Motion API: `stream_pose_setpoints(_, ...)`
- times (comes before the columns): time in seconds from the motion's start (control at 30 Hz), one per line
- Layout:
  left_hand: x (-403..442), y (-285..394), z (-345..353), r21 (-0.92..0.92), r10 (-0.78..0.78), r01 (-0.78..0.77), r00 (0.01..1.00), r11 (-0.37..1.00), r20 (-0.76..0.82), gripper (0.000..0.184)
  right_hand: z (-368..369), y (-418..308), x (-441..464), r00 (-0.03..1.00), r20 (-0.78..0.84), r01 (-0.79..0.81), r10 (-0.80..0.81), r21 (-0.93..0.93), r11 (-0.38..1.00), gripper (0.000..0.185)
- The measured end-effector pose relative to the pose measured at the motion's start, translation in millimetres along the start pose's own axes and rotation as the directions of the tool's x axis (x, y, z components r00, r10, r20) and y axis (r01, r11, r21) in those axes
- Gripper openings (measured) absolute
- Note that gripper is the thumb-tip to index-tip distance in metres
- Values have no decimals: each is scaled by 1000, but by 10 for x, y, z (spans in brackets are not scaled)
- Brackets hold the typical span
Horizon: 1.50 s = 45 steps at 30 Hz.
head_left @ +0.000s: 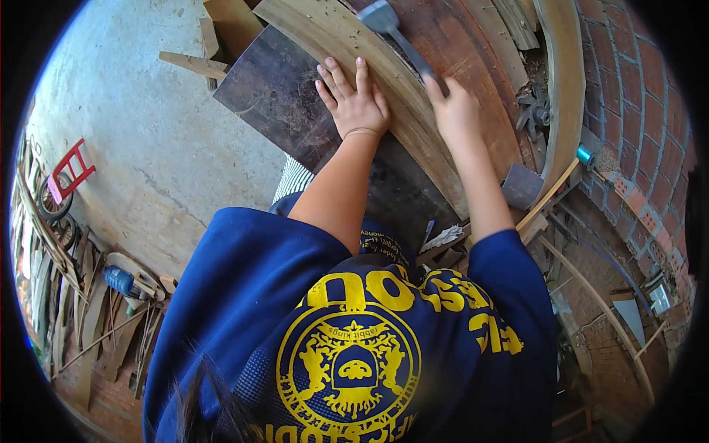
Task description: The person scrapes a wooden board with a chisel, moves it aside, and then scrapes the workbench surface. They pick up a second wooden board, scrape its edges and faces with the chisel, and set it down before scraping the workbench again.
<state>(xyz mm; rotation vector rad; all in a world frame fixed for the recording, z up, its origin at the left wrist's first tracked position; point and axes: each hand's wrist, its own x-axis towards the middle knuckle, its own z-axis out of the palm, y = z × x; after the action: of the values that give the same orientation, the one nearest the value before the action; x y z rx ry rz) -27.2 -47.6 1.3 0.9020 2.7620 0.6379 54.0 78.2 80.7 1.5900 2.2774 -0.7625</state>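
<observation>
My left hand (pixel 359 105) lies spread on a dark, scuffed board (pixel 277 96), its fingers reaching toward a long, pale wooden plank (pixel 402 118). Small chips or crumbs are scattered on that plank. In my right hand (pixel 452 107) is the handle of a grey brush-like tool (pixel 379 18), whose wide, flat head points up and to the left, over the plank's upper end. Beyond the plank is a reddish-brown wooden surface (pixel 469 81). I cannot make out whether the tool's head touches the wood.
A curved wooden piece (pixel 563 81) stands near the brick wall (pixel 639 96) on the right. Wood scraps (pixel 96 325) and a blue bottle (pixel 120 280) lie at the lower left. A red frame (pixel 72 171) is on the left. A teal cylinder (pixel 585 155) is at the right.
</observation>
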Motion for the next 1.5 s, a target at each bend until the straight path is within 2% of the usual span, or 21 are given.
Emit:
stream_pose_setpoints(0.1,5,10,4,8,-2,2,1000,1000,-6,51,-110,-659,261,999,31,13,-14,22,1000,64)
stream_pose_setpoints(0.23,4,-5,23,20,-1,1,1000,1000,1,53,-91,-603,316,997,58,48,-50,37,998,65)
stream_pose_setpoints(0.37,-5,11,1,0,16,-16,1000,1000,0,55,11,242,-368,999,29,8,-21,414,910,55)
stream_pose_setpoints(0.43,3,16,-12,-3,1,-1,1000,1000,16,56,33,630,-931,985,85,-169,149,621,766,42)
stream_pose_setpoints(0.5,4,1,5,-18,35,-34,998,999,44,57,44,820,-1566,932,124,-319,342,730,604,36)
stream_pose_setpoints(0.6,-4,-3,8,26,20,-22,999,999,42,59,269,1065,-2363,841,99,-394,532,786,476,34)
stream_pose_setpoints(0.67,-1,6,3,12,32,-32,999,999,31,58,450,1258,-2770,894,-35,-308,447,677,669,32)
stream_pose_setpoints(0.77,6,-82,79,14,88,-88,996,996,7,57,639,1496,-3136,867,-17,-367,498,654,661,32)
stream_pose_setpoints(0.8,13,-111,99,1,94,-94,996,996,2,57,735,1640,-3189,878,-33,-377,478,569,731,37)
stream_pose_setpoints(0.83,30,-135,117,-11,98,-98,995,995,-1,58,757,1735,-3201,870,-44,-377,491,582,721,37)
stream_pose_setpoints(0.9,25,-232,-9,-15,163,-162,987,987,18,63,807,1912,-3204,885,-149,-374,440,335,865,43)
stream_pose_setpoints(0.97,108,-433,-178,-183,168,-153,983,971,71,71,657,2050,-3126,887,-56,-443,458,170,880,50)
stream_pose_setpoints(1.03,226,-684,-253,-135,151,-148,988,980,15,77,443,2104,-3013,915,-64,-392,398,90,916,49)
stream_pose_setpoints(1.1,363,-878,-301,-58,60,-63,997,996,-53,80,408,2198,-2870,921,-236,-308,310,46,950,49)
stream_pose_setpoints(1.2,430,-938,-403,-91,22,-24,999,996,-31,83,115,2095,-2505,953,-76,-295,294,-2,955,50)
stream_pose_setpoints(1.23,422,-902,-368,-31,53,-52,999,998,9,85,78,2083,-2371,960,4,-279,279,-51,959,51)
stream_pose_setpoints(1.3,357,-793,-307,51,120,-124,989,991,82,90,118,2073,-2151,980,-59,-191,188,-61,980,52)
stream_pose_setpoints(1.37,313,-720,-190,295,150,-186,979,937,140,91,39,1912,-1983,979,-144,-166,144,-155,974,54)
stream_pose_setpoints(1.4,329,-699,-177,293,141,-180,979,939,147,91,-31,1903,-1944,978,-38,-206,203,-159,965,56)
stream_pose_setpoints(1.43,322,-699,-173,274,165,-194,978,942,128,91,-37,1923,-1924,980,-24,-197,196,-175,965,56)
stream_pose_setpoints(1.5,274,-727,-191,262,176,-201,977,944,118,91,14,1950,-1946,981,-112,-178,160,-178,968,57)
